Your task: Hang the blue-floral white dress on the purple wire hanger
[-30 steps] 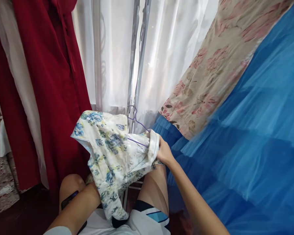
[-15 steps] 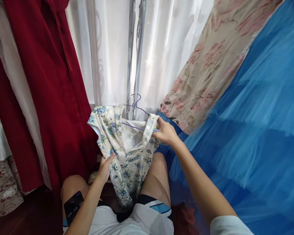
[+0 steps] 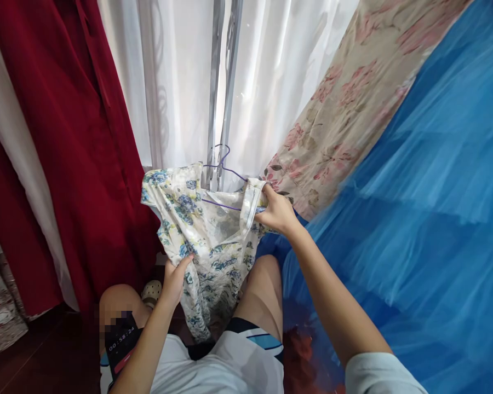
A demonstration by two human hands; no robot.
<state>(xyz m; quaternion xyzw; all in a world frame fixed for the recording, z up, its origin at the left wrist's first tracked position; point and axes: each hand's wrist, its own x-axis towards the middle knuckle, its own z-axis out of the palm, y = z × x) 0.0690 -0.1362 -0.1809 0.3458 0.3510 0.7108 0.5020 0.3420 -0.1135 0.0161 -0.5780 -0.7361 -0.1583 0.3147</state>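
A white dress with a blue and yellow floral print [image 3: 184, 205] hangs over a thin purple hanger [image 3: 225, 164] in front of me. My right hand [image 3: 277, 210] grips the dress at its right shoulder strap, where the hanger's end runs inside. Lower down, my left hand [image 3: 176, 282] is closed on the dress's left side, thumb lying over the fabric. The hanger's hook points up, and its lower bar shows across the open neckline. The dress's lower part drapes down between my knees.
Red cloth [image 3: 94, 164] hangs at the left, a beige floral garment [image 3: 332, 131] and blue tiered tulle [image 3: 411, 219] at the right. Behind stand white curtains [image 3: 181, 82] and a metal pole [image 3: 219, 71]. A phone [image 3: 121, 342] showing a timer lies on my left thigh; a clog shoe [image 3: 151, 293] is beyond.
The dress and hanger have shifted slightly up and left in view, and the neckline looks a bit more spread. Both hands keep their hold on the dress.
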